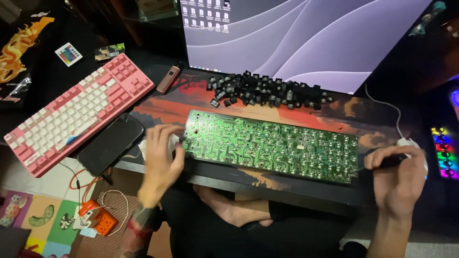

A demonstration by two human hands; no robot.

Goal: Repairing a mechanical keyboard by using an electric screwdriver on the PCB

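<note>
Circuit board (272, 145) green, silver traces – keyboard (76, 112) pink, white – keycaps (267, 91) black.

Keycap pile (267, 91) is blocking the strip between the monitor (306, 38) and the green circuit board (272, 145). Pink keyboard (76, 112) and black phone (111, 143) are crowding the left side. Open mat (377, 122) is lying right of the pile.
</note>
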